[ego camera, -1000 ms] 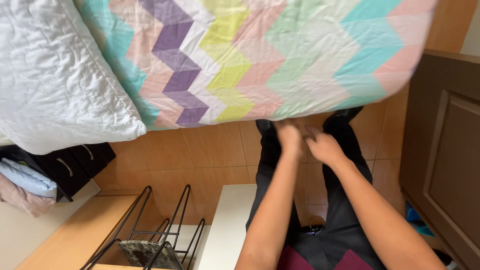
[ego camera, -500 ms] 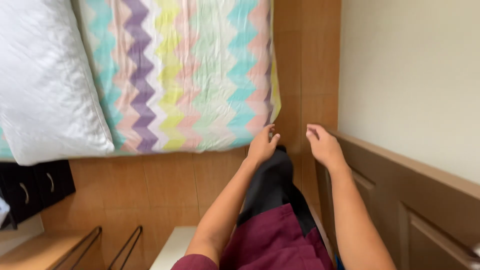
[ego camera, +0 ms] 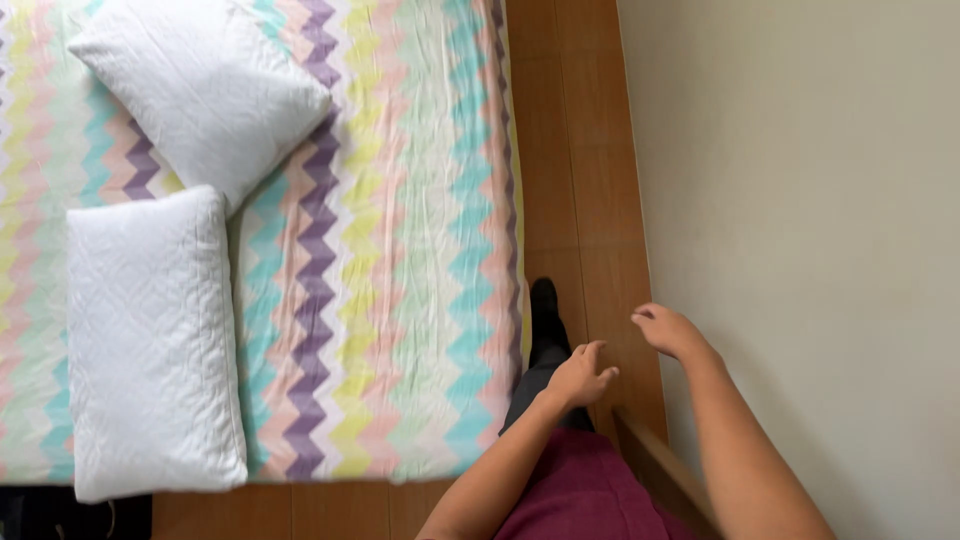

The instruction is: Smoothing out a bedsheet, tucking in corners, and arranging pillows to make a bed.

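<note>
**Both hands free beside the zigzag bed**

Head view: The camera looks straight down along the person's body. The left hand (ego camera: 580,378) hangs over the wooden floor (ego camera: 560,150), just beside the right edge of the bed. Its fingers are loosely spread and a little curled, and they close on nothing. The right hand (ego camera: 672,332) is more to the right, above the floor strip near the pale wall (ego camera: 800,200). Its fingers are half curled in a soft fist, and nothing is inside them as far as the picture shows. The two hands are near each other but do not touch, and neither one touches the bed.

The bed sheet (ego camera: 400,250) has zigzag stripes in purple, yellow, teal, pink and pale green, and it lies flat over the mattress. It fills the left and middle part of the picture, and its nearest edge runs just left of the left hand. Two white quilted pillows rest on it. The upper pillow (ego camera: 205,95) lies turned at an angle, and the lower pillow (ego camera: 150,340) lies long, along the left side. Their corners meet or nearly meet.

Under the arms a dark red garment (ego camera: 585,495) and a dark trouser leg with a foot (ego camera: 544,305) on the floor are visible. A wooden edge (ego camera: 655,470) goes diagonally at the bottom, beside the wall.
</note>
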